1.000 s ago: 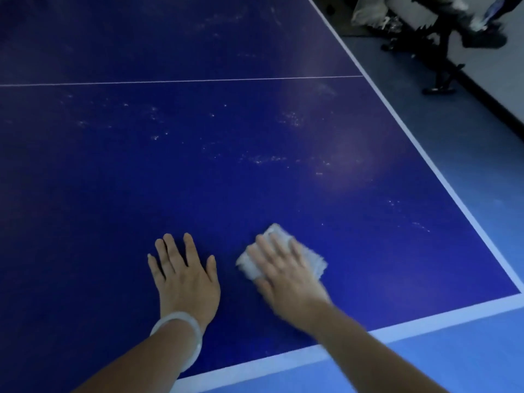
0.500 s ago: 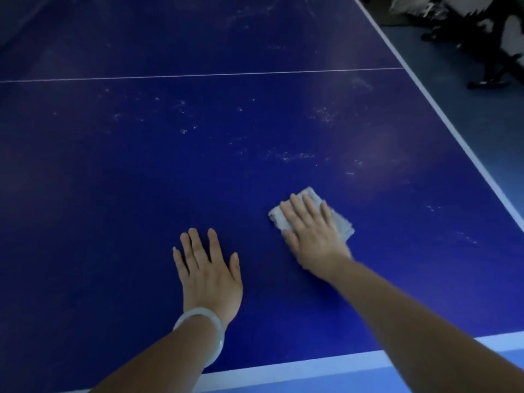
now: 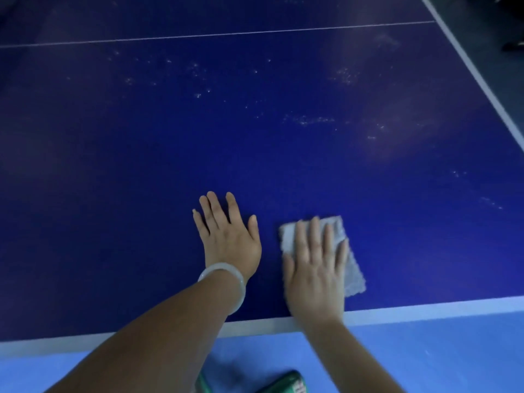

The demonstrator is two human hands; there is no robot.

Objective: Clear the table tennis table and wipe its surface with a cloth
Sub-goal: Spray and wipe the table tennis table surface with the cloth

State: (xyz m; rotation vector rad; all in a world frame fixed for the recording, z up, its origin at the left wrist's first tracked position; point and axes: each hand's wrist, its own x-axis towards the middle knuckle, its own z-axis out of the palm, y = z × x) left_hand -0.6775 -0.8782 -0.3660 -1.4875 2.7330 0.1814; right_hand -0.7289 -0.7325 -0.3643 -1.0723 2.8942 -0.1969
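A dark blue table tennis table (image 3: 141, 165) fills the view, with pale dusty specks across its middle and right. My right hand (image 3: 314, 268) lies flat with straight fingers on a grey folded cloth (image 3: 353, 268), pressing it onto the table close to the white near edge line. My left hand (image 3: 229, 236), a pale bangle on its wrist, rests flat and spread on the bare surface just left of the cloth. The hands are a small gap apart.
The white near edge line (image 3: 425, 310) and the white right side line (image 3: 482, 83) bound the table. A thin white centre line (image 3: 215, 35) crosses far back. On the light blue floor below the near edge lies a green object (image 3: 286, 382).
My right hand has drawn the cloth back toward the near edge of the table. The left hand stays flat on the surface. The view has tilted down, showing the floor.
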